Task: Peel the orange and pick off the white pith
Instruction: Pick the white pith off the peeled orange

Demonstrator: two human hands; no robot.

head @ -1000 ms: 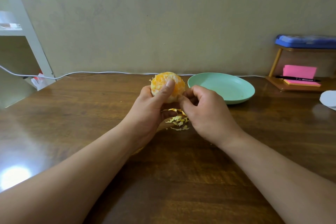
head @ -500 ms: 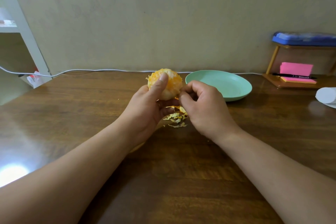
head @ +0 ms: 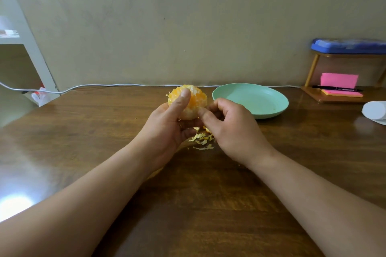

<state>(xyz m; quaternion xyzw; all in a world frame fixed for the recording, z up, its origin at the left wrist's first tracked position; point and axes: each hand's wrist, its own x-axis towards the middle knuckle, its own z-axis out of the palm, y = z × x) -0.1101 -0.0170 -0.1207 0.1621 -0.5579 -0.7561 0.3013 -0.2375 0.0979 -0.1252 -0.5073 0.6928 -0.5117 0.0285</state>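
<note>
**Over the brown table, the picking hand comes back to the fruit**

Over the table [head: 188,198], little has changed in the last second. The orange [head: 198,98] stays at nearly the same place in the air, in front of the green plate [head: 250,116], with no peel visible on it. The right hand [head: 229,129] has moved a little up and to the left, from above the heap of scraps [head: 202,142] toward the fruit. The heap itself looks the same as before. I judge that one small piece is finished and the next one is being taken. Pale patches of pith are visible on the top and on the lower part of the orange, so the task is far along but not ended.

The left hand [head: 167,125] grips the orange from below and from the left. Its thumb [head: 184,98] lies straight up over the front of the fruit and its fingers are curled under it.

The right hand has its fingers curled in. Its thumb tip [head: 201,111] touches the lower right side of the orange, with the bent index finger close above it, as in a pinch. Whether a thread of pith is between them is too small to tell.
</note>
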